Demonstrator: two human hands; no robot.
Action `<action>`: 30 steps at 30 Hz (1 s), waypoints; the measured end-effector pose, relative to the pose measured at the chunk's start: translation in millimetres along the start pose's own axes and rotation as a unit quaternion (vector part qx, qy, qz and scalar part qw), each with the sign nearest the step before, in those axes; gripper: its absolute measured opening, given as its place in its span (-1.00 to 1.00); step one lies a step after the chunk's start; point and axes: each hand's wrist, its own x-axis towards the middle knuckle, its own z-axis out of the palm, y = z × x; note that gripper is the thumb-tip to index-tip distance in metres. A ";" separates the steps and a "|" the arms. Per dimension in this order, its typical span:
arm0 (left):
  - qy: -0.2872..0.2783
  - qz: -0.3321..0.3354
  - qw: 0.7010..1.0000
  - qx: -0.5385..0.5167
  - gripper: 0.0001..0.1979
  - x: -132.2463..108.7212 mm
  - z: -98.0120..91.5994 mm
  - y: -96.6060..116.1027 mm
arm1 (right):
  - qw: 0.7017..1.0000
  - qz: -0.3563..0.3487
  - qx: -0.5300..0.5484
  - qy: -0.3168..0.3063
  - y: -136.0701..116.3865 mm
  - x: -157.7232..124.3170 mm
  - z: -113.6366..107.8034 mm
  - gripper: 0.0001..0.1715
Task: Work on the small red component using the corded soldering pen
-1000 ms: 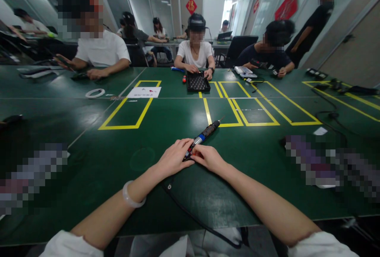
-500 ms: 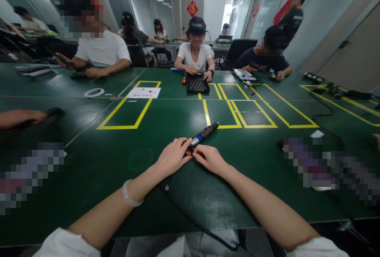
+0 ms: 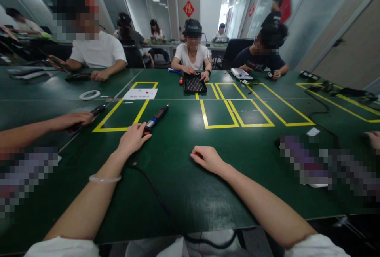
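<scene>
My left hand (image 3: pixel 133 139) is closed over the rear of an electric screwdriver (image 3: pixel 156 118), which lies aslant on the green table (image 3: pixel 172 178). Its dark front end and thin bit point away to the upper right; a blue band and an orange-red part show near my fingers. A black cable (image 3: pixel 157 195) trails from its back end toward the table's front edge. My right hand (image 3: pixel 209 158) rests on the table, apart from the tool, with fingers curled in and nothing visible in them.
Yellow tape (image 3: pixel 221 125) marks rectangles on the table. Across from me a person handles a black tray of small parts (image 3: pixel 195 83). At left, another person's hand (image 3: pixel 80 120) holds a dark tool. A white paper (image 3: pixel 144 93) and a white ring (image 3: pixel 90 95) lie farther off.
My left hand has moved left with the screwdriver, away from my right hand, which has stayed in place. The neighbour's hand at left has reached farther in with its tool.
</scene>
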 end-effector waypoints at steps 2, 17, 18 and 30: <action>-0.009 -0.052 0.999 0.002 -0.35 4.3 1.4 -29.3 | 1.000 0.000 -0.001 -0.003 -0.2 -0.1 0.0 -0.83; 0.055 -0.261 0.964 0.001 -0.38 -17.4 -8.2 -102.0 | 1.000 0.000 0.011 -0.014 -0.8 -0.2 -1.1 -0.85; 0.054 -0.270 0.961 -0.010 -0.39 -18.0 -8.8 -99.6 | 1.000 0.000 0.011 -0.015 -1.2 -0.1 -1.6 -0.85; 0.111 -0.221 0.969 -0.014 -0.53 -19.1 -21.8 -72.1 | 1.000 -0.009 0.013 -0.014 0.3 -0.4 0.1 -0.85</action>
